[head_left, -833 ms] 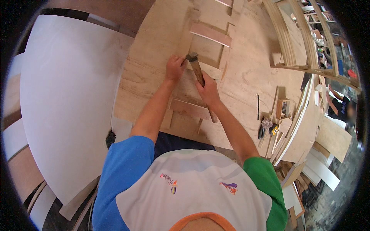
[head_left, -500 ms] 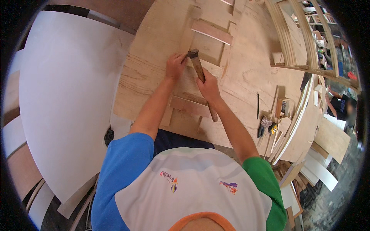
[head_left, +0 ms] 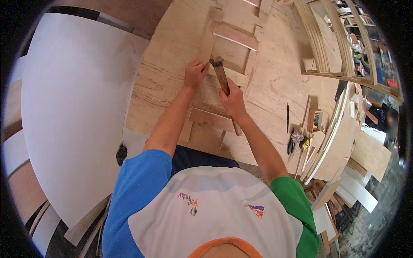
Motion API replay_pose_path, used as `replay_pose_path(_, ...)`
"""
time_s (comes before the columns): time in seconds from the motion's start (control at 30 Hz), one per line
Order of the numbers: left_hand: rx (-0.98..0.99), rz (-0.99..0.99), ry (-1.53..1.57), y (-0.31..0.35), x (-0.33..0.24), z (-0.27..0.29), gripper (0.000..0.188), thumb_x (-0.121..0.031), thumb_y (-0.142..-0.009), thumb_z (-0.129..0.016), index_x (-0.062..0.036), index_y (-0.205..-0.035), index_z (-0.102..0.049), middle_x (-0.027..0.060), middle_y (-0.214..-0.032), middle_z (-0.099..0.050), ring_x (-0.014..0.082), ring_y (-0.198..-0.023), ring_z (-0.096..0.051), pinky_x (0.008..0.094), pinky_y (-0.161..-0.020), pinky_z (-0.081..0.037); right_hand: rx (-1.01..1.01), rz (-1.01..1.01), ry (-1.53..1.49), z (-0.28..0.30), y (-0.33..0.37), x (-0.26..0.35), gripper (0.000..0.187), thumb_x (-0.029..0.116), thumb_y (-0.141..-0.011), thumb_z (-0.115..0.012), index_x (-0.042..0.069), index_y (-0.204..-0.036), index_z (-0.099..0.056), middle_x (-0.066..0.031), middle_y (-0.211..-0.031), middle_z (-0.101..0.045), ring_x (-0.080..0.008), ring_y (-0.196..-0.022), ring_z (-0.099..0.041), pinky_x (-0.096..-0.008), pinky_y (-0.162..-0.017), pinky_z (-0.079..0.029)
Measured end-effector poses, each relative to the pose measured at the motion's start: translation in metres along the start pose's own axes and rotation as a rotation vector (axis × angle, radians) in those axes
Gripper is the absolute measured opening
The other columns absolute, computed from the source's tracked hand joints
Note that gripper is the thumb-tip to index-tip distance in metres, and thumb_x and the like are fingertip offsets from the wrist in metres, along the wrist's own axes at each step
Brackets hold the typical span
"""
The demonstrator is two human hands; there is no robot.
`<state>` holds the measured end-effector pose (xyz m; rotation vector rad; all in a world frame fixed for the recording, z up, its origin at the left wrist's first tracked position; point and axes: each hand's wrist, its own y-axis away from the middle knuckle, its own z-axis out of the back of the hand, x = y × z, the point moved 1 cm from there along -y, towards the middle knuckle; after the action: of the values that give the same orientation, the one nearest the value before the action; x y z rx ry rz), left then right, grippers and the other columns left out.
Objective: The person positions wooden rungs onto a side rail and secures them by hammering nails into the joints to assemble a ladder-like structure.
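Note:
In my right hand (head_left: 233, 99) is a hammer (head_left: 220, 76), gripped around the middle of its wooden handle. The dark metal head points away from me, and the handle's butt comes out below my wrist. Just left of the head, my left hand (head_left: 196, 74) rests on a wooden frame with its fingertips pinched together. Anything between those fingertips is too small to make out. The frame lies on a large plywood sheet (head_left: 161, 47), and reddish wooden crosspieces (head_left: 211, 119) span it near me and farther off.
A white panel (head_left: 81, 86) lies on the left. To the right are a dark pencil (head_left: 288, 118), a small wooden box (head_left: 316, 120), pliers and a yellow tape measure (head_left: 304, 143). A slatted wooden frame (head_left: 340, 38) stands far right, with another person (head_left: 380, 118) beyond the stacked boards.
The hammer head has tipped very slightly downward and to the right. My left hand stays in nearly the same place.

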<state>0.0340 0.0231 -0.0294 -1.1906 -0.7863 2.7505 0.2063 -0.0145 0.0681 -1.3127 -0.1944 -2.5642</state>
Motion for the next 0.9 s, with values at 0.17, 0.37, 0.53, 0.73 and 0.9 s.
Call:
replay_pose_path(0.17,0.048,0.09,0.024,0.001,-0.006,0.002,0.014,-0.014,-0.081,-0.069,-0.0045,-0.091,-0.072,0.0118,-0.085,-0.069,0.032,-0.084,-0.063,0.04,-0.075,-0.051,-0.009,0.019,0.007,-0.003,0.005,-0.005,0.031,0.007,-0.082,-0.063,-0.001,-0.111,-0.056,-0.02,-0.074,-0.05,-0.0325,-0.066,-0.049,-0.0378,-0.064,-0.045)
replay_pose_path(0.37,0.055,0.083,0.015,0.0,-0.003,0.002,0.016,-0.014,-0.081,-0.069,-0.0042,-0.093,-0.073,0.0127,-0.089,-0.07,0.0318,-0.086,-0.064,0.04,-0.077,-0.052,-0.008,-0.035,-0.007,0.001,0.008,0.003,0.03,0.008,-0.083,-0.064,-0.001,-0.111,-0.057,-0.0182,-0.072,-0.051,-0.0274,-0.063,-0.05,-0.037,-0.062,-0.045)
replay_pose_path(0.53,0.067,0.34,0.277,-0.001,-0.002,0.006,0.016,-0.009,-0.08,-0.071,-0.0035,-0.095,-0.073,0.0124,-0.091,-0.071,0.026,-0.082,-0.067,0.0344,-0.075,-0.053,-0.063,-0.065,-0.006,0.002,0.011,-0.005,0.032,0.011,-0.084,-0.065,-0.002,-0.112,-0.058,-0.0138,-0.064,-0.051,-0.0212,-0.056,-0.05,-0.0343,-0.056,-0.043)
replay_pose_path(0.73,0.104,0.416,0.427,-0.008,-0.001,0.014,0.021,-0.01,-0.078,-0.075,-0.0049,-0.098,-0.073,0.012,-0.087,-0.072,0.0204,-0.078,-0.069,0.0307,-0.072,-0.053,-0.061,-0.119,-0.059,0.0,0.015,-0.018,0.033,0.012,-0.083,-0.066,-0.001,-0.112,-0.059,-0.0125,-0.063,-0.051,-0.0211,-0.056,-0.052,-0.0339,-0.056,-0.044)
replay_pose_path(0.9,0.132,0.369,0.305,-0.008,-0.003,0.011,0.025,-0.012,-0.075,-0.078,-0.0049,-0.098,-0.073,0.0114,-0.085,-0.071,0.0208,-0.077,-0.069,0.0315,-0.072,-0.054,-0.059,-0.062,-0.025,-0.006,0.012,-0.007,0.035,0.013,-0.082,-0.067,-0.001,-0.112,-0.059,-0.0145,-0.065,-0.052,-0.0218,-0.06,-0.053,-0.0355,-0.059,-0.045)
